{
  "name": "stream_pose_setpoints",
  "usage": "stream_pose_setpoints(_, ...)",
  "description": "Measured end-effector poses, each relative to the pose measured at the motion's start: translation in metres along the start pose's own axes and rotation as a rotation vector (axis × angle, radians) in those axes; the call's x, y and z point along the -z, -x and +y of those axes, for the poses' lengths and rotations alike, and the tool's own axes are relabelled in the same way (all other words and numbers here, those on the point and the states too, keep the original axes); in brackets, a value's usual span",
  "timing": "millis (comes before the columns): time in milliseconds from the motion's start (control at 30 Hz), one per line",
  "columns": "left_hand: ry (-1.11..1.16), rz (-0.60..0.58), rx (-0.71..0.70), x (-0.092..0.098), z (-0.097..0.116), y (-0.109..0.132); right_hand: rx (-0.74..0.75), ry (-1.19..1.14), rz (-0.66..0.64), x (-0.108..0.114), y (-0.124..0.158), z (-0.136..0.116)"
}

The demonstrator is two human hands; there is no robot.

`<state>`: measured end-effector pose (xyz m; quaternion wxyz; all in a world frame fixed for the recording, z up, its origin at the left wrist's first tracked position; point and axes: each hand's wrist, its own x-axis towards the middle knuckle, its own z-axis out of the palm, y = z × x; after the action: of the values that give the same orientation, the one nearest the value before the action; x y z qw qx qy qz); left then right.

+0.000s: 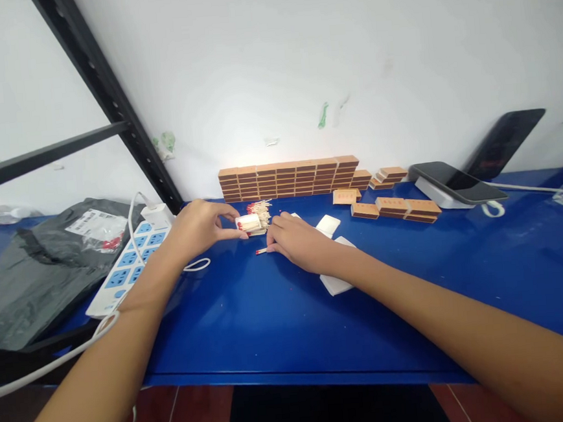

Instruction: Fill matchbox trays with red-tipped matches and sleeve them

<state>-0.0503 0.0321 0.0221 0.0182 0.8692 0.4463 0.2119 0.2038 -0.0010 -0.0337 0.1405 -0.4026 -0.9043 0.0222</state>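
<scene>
My left hand (204,223) is closed around the end of a small white matchbox tray (247,219) that has red-tipped matches in it. Right behind the tray lies a loose pile of matches (261,212), heads mostly to the left. My right hand (291,239) pinches a few matches (261,251) just above or on the blue table, their red heads pointing left. I cannot tell exactly how many it holds. Beside and partly under the right wrist are white paper-like trays (329,225) and a flat white piece (336,285).
A long stack of matchboxes (289,179) stands against the wall, with more matchboxes (393,207) to the right. A phone (457,181) rests on a white block. On the left are a power strip (121,275) with cables, a grey plastic bag (47,268) and a black shelf post (117,100).
</scene>
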Motion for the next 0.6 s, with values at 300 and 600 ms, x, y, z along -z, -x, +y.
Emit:
stream_pose_setpoints(300, -0.021, -0.008, 0.008, 0.000, -0.001, -0.001, 0.002, -0.050, 0.056, 0.009, 0.004, 0.001)
stream_pose_setpoints(600, 0.059, -0.012, -0.047, -0.005, 0.008, 0.001, -0.052, 0.033, 0.178, 0.017, 0.001, 0.000)
